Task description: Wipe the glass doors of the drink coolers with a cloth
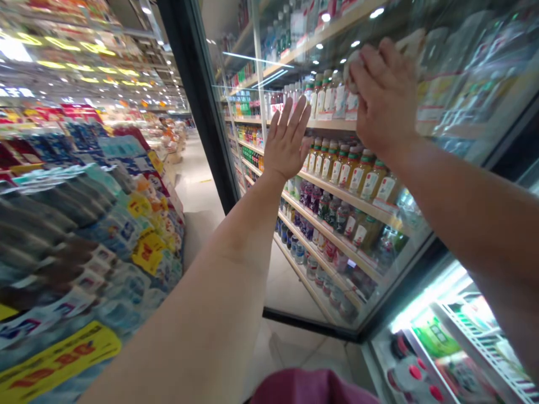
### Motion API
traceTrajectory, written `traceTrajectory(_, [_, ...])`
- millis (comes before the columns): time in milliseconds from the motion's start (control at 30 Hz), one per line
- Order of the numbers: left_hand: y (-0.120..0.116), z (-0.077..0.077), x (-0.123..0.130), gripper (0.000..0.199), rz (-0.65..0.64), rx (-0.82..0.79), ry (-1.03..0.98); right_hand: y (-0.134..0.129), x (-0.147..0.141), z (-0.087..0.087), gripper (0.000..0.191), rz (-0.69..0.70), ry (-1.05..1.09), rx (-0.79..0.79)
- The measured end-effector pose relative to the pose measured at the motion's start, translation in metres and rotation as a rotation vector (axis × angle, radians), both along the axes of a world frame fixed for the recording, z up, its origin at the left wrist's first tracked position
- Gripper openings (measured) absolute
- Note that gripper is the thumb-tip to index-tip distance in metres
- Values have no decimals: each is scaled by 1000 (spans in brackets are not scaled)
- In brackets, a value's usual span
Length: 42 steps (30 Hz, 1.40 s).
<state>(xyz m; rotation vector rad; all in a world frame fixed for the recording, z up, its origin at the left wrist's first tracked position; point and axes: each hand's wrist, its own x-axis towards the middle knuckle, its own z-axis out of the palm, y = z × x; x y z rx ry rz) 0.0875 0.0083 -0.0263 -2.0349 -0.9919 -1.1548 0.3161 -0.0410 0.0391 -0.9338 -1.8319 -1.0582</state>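
Note:
An open glass cooler door (446, 112) with a black frame stands in front of me. My left hand (285, 140) lies flat against the pane, fingers stretched out and a little apart, holding nothing. Higher and to the right, my right hand (381, 95) is closed around a pale, crumpled cloth (352, 72) and presses it to the glass. Part of the cloth sticks out past my fingers; the rest is hidden by the hand. Rows of drink bottles (353, 171) on shelves show in the pane; whether seen through it or mirrored, I cannot tell.
At lower right, the lit cooler interior (438, 308) holds bottles and packs on racks. Stacked packs of bottled drinks (84, 224) with yellow price signs (63, 359) line the left side. A tiled aisle (202, 185) runs between them and the door.

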Motion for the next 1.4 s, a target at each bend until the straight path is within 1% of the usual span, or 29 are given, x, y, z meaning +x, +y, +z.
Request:
traceTrajectory(133, [0, 0, -1, 69, -3, 17, -12, 1, -4, -10, 57, 91, -242, -163])
traceTrajectory(200, [1, 0, -1, 69, 10, 20, -10, 3, -1, -7, 58, 86, -192, -124])
traceTrajectory(300, [2, 0, 0, 70, 6, 29, -12, 6, 7, -2, 59, 12, 32, 26])
traceTrajectory(333, [2, 0, 0, 70, -6, 29, -15, 7, 9, -4, 60, 8, 62, 50])
traceTrajectory(367, [2, 0, 0, 71, -20, 26, -21, 6, 9, -6, 60, 28, 41, 42])
traceTrajectory(400, [2, 0, 0, 71, -36, 19, -27, 6, 9, -10, 60, 65, -23, 0])
traceTrajectory(467, [1, 0, 0, 72, -57, -4, -37, 3, 7, -17, 60, 136, -187, -143])
traceTrajectory(500, [1, 0, 0, 72, -59, -14, -39, 2, 7, -18, 60, 150, -247, -210])
traceTrajectory(533, [0, 0, 0, 72, -56, -16, -40, 1, 8, -17, 60, 146, -271, -241])
traceTrajectory(567, [0, 0, 0, 72, -50, -14, -39, 1, 10, -14, 59, 130, -260, -226])
traceTrajectory(667, [-1, 1, 0, 70, -15, 4, -25, 5, 16, -7, 56, 80, -91, -29])
traceTrajectory(733, [-1, 1, 0, 70, 20, 3, -8, 9, 16, -11, 55, 75, -10, 49])
traceTrajectory(767, [-2, 1, 1, 71, 36, -3, 0, 10, 15, -15, 54, 89, -28, 44])
traceTrajectory(833, [-2, 1, 1, 74, 59, -13, 10, 9, 10, -24, 54, 135, -165, -35])
traceTrajectory(900, [-2, 1, 1, 78, 61, -20, 13, 7, 7, -25, 56, 165, -277, -121])
traceTrajectory(933, [-2, 1, 1, 79, 52, -23, 8, 6, 6, -22, 55, 160, -274, -133])
traceTrajectory(967, [-1, 1, 0, 79, 36, -26, 0, 5, 6, -17, 55, 140, -228, -119])
traceTrajectory(1033, [0, 1, 0, 76, -12, -28, -22, 4, 8, -9, 55, 88, -66, -48])
traceTrajectory(1100, [1, 1, 0, 73, -56, -24, -34, 4, 8, -8, 57, 61, 64, -2])
traceTrajectory(1133, [0, 1, 0, 72, -66, -21, -34, 5, 6, -12, 56, 70, 74, -11])
traceTrajectory(1167, [0, 1, 0, 71, -69, -19, -32, 5, 4, -16, 56, 90, 39, -39])
traceTrajectory(1233, [-1, 1, 1, 70, -62, -18, -28, 5, -2, -23, 55, 118, -105, -107])
traceTrajectory(1267, [-2, 1, 0, 70, -57, -18, -25, 5, -6, -24, 55, 115, -157, -120])
traceTrajectory(1300, [-1, 1, 0, 70, -54, -18, -20, 5, -8, -21, 54, 98, -163, -107])
traceTrajectory(1333, [0, 1, 0, 70, -52, -17, -13, 6, -11, -15, 54, 68, -126, -78])
traceTrajectory(1400, [4, 0, -1, 69, -52, -5, -4, 7, -16, -1, 53, 11, 35, -2])
